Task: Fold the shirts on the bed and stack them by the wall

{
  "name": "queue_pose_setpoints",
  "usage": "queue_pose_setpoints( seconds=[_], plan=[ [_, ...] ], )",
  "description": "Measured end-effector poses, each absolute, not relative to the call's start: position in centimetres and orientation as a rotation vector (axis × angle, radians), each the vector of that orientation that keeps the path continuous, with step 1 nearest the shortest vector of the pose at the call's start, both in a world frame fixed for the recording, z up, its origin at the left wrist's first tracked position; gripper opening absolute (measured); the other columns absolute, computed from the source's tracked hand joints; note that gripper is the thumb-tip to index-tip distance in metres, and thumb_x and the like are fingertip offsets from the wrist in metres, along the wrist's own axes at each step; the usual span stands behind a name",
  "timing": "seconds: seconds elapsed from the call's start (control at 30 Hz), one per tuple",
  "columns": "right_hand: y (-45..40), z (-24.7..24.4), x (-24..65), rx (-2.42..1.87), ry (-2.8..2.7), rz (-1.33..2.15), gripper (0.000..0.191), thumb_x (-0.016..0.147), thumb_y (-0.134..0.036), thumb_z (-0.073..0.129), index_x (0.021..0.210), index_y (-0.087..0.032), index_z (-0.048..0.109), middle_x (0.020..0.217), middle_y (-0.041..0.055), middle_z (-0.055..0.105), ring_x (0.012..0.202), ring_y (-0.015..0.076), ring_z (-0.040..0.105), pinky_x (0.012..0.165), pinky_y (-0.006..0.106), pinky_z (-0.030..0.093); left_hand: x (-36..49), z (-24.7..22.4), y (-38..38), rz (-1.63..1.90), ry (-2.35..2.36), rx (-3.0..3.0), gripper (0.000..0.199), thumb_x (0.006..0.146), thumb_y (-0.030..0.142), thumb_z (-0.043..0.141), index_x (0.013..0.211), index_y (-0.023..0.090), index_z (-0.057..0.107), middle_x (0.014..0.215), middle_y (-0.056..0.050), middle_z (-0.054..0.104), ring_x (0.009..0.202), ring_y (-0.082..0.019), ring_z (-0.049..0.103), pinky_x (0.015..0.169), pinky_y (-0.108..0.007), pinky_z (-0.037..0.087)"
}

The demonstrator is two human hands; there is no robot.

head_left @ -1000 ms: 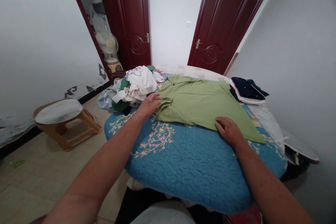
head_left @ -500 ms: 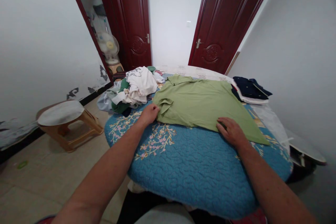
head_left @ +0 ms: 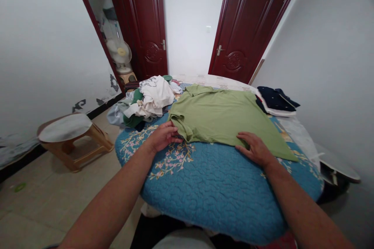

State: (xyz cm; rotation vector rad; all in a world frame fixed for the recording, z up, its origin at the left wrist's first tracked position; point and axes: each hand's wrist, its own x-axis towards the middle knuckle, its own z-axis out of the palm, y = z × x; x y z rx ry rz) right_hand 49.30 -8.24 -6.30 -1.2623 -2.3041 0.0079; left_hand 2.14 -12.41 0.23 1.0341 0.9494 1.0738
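A light green shirt [head_left: 222,113] lies spread across the blue quilted cloth [head_left: 210,186], its collar at the far left and its hem to the right. At the near left sleeve is my left hand [head_left: 163,136], fingers parted and slightly bent, with their tips touching the sleeve edge. The sleeve there is crumpled. My right hand [head_left: 255,149] rests flat on the shirt's near edge toward the hem, its thumb apart from the fingers.
A heap of loose clothes [head_left: 156,97] lies left of the shirt. Folded garments [head_left: 276,99] are stacked at the right end of the table. On the floor at left stands a brown stool [head_left: 74,140]. Two dark red doors [head_left: 146,19] are behind.
My left hand has loosened from its closed hold on the sleeve and shifted a little left and down. The sleeve lies differently, bunched toward me. My right hand has barely moved.
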Motion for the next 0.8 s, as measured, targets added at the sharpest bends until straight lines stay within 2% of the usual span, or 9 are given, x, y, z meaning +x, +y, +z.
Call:
queue_pose_setpoints(
  seconds=[0.1,0.2,0.33,0.47,0.6,0.7,0.8],
  plan=[
    [-8.1,-6.4,49.0,-1.284,-2.286,-0.043,0.042,0.100,-0.051,0.062,0.124,-0.021,0.077,0.131,0.0156,0.075,0.124,0.0333,0.070,0.115,0.056,0.053,1.9,0.1,-10.5,1.113,1.120,1.399,0.022,0.078,0.029,0.072,0.099,0.021,0.074,0.117,-0.011,0.077,0.107,-0.028,0.074,0.088,-0.045,0.066],
    [-7.8,-6.5,48.9,-1.268,-2.265,-0.105,0.035,0.102,-0.042,0.057,0.117,-0.019,0.079,0.122,0.0163,0.078,0.116,0.0325,0.072,0.110,0.054,0.057,0.7,-0.1,-8.0,1.204,1.407,1.719,0.027,0.080,0.022,0.063,0.103,0.023,0.078,0.136,-0.012,0.072,0.128,-0.031,0.066,0.101,-0.047,0.062],
    [-7.8,-6.5,49.0,-1.226,-2.272,-0.129,0.033,0.102,-0.038,0.057,0.113,-0.017,0.080,0.120,0.0178,0.078,0.113,0.0333,0.073,0.107,0.055,0.059,-0.8,-0.2,-4.8,1.182,1.711,1.917,0.037,0.087,0.020,0.060,0.119,0.023,0.076,0.128,-0.013,0.075,0.124,-0.031,0.068,0.114,-0.051,0.054],
    [-8.0,-6.4,49.2,-1.196,-2.283,-0.080,0.030,0.101,-0.037,0.059,0.114,-0.020,0.080,0.122,0.0158,0.078,0.115,0.0323,0.073,0.108,0.054,0.058,-0.2,-0.2,-2.3,0.934,1.670,2.167,0.051,0.086,0.022,0.067,0.137,0.025,0.071,0.145,-0.015,0.069,0.135,-0.033,0.064,0.122,-0.052,0.045],
    [-8.2,-6.4,49.2,-1.164,-2.297,-0.019,0.028,0.100,-0.033,0.062,0.118,-0.022,0.079,0.125,0.0134,0.078,0.118,0.0304,0.072,0.110,0.053,0.058,1.6,-0.4,-1.5,0.701,1.640,2.211,0.070,0.076,0.025,0.083,0.144,0.025,0.068,0.146,-0.016,0.071,0.137,-0.038,0.065,0.119,-0.050,0.047],
    [-8.1,-6.4,49.1,-1.201,-2.294,-0.034,0.028,0.099,-0.029,0.060,0.116,-0.022,0.080,0.122,0.0132,0.079,0.117,0.0303,0.072,0.110,0.053,0.058,2.1,-0.9,-2.1,0.613,1.743,2.178,0.070,0.081,0.035,0.083,0.147,0.023,0.066,0.144,-0.018,0.072,0.134,-0.039,0.067,0.115,-0.048,0.049],
    [-7.9,-6.5,49.2,-1.263,-2.301,-0.092,0.033,0.095,-0.021,0.056,0.118,-0.021,0.079,0.120,0.0135,0.078,0.116,0.0300,0.071,0.109,0.052,0.058,1.0,-1.4,-3.4,0.761,1.801,2.057,0.063,0.088,0.042,0.077,0.146,0.019,0.065,0.141,-0.019,0.074,0.130,-0.037,0.069,0.110,-0.045,0.052]
  ],
)
